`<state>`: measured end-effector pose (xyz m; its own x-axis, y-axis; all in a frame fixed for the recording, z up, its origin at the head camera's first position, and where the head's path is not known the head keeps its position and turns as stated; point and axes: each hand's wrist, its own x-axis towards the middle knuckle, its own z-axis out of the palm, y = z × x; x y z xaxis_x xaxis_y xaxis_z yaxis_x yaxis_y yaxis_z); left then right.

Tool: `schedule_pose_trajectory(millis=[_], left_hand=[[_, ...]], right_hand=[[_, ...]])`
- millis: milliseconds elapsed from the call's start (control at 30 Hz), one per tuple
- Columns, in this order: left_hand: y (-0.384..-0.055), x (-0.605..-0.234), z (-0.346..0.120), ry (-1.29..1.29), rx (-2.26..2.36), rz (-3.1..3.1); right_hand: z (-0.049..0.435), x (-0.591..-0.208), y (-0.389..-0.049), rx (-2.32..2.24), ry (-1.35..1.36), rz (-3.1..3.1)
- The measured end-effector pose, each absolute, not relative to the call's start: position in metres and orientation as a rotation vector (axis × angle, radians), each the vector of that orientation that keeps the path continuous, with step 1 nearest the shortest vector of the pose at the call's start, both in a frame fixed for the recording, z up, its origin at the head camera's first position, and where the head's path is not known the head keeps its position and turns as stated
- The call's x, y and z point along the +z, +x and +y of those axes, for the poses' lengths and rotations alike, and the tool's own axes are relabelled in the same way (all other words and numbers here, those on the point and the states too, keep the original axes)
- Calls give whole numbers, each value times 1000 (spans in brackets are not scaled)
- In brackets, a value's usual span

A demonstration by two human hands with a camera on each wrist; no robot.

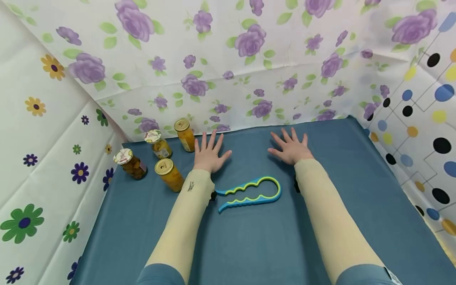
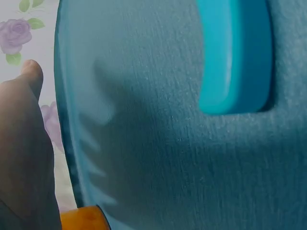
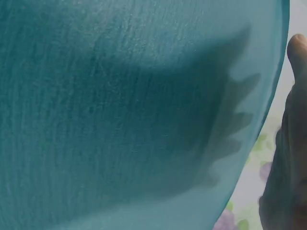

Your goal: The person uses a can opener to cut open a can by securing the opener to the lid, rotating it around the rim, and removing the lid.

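Both hands are spread over the blue table with nothing in them. The left hand (image 1: 208, 155) has its fingers fanned out, right of the glass jars; its thumb (image 2: 32, 76) shows at the edge of the left wrist view. Fingers apart, the right hand (image 1: 291, 147) stands farther right, its shadow cast on the cloth in the right wrist view. Between the forearms lies a blue and green jar opener (image 1: 272, 196), its two wavy handles pointing left. One handle end (image 2: 235, 62) appears large in the left wrist view.
Several jars stand at the back left: a gold-lidded jar (image 1: 186, 139), another gold-lidded jar (image 1: 173, 179) nearer, a patterned-lid jar (image 1: 162, 150) and a darker patterned-lid jar (image 1: 135, 168). A floral cloth wall (image 1: 228, 91) rises behind the blue table (image 1: 249, 241), with patterned sheets at both sides.
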<state>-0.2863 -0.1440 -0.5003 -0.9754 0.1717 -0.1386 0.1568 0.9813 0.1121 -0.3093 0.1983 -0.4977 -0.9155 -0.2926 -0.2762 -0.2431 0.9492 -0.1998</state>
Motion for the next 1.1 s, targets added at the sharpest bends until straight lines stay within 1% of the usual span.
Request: schedule_pose_trajectory(millis=[200, 300, 467, 600, 800, 933, 1100], left_hand=[[-286, -510, -148, 268, 274, 2954], [-285, -514, -152, 276, 338, 2933], [-275, -510, -155, 294, 460, 2894], [-262, -504, -152, 339, 576, 2832], [-226, -493, -146, 422, 812, 2779], [-211, -490, -147, 429, 950, 2731], [-199, -490, -148, 453, 1106, 2698]], right_hand=[[182, -492, -302, -401, -469, 2734], [167, -488, -296, -477, -562, 2747], [135, -482, -275, -483, -718, 2786], [114, -476, -248, -461, -839, 2765], [91, -471, -205, -377, -1122, 2558], [78, -474, -195, -278, -1253, 2487], [66, -484, -191, -163, -1324, 2525]])
